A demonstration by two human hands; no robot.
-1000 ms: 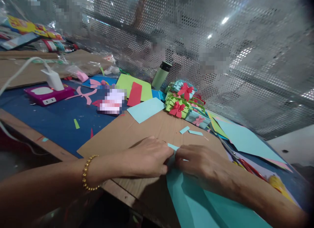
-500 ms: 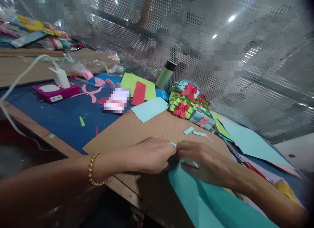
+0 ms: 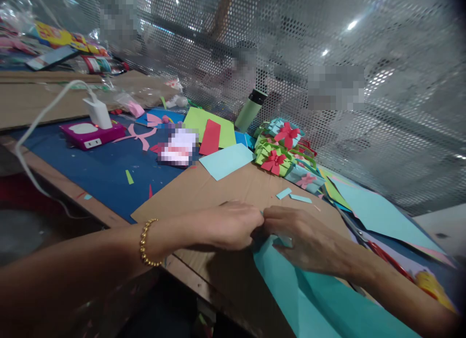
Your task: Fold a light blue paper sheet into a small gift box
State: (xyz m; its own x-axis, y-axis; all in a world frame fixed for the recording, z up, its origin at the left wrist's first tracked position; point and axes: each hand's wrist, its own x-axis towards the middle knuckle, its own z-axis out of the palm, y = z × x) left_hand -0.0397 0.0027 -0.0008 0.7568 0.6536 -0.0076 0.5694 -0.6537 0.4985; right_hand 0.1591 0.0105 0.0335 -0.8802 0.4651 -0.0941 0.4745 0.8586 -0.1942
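Observation:
A large sheet of light-blue paper (image 3: 291, 284), bent in a broad fold, slopes from my hands over the table's front edge. My left hand (image 3: 235, 225) is closed at its top corner, with the fingertips hidden from me. Knuckle to knuckle with it, my right hand (image 3: 294, 233) pinches the same edge, and a small turned-up flap shows under its fingers. Both hands are over a brown cardboard sheet (image 3: 236, 187). Beyond them lie small light-blue paper strips (image 3: 300, 199) and a light-blue paper rectangle (image 3: 227, 161).
Folded paper baskets with flowers (image 3: 274, 161) stand at the back, beside a green bottle (image 3: 251, 110). Red-handled scissors (image 3: 389, 260) and a glue bottle (image 3: 429, 284) lie at right. A purple power socket (image 3: 92, 134) with a white cable is at left.
The view has shifted slightly, so everything sits a little further right. Both hands stay together on the paper's edge; less of the paper's tip shows between them.

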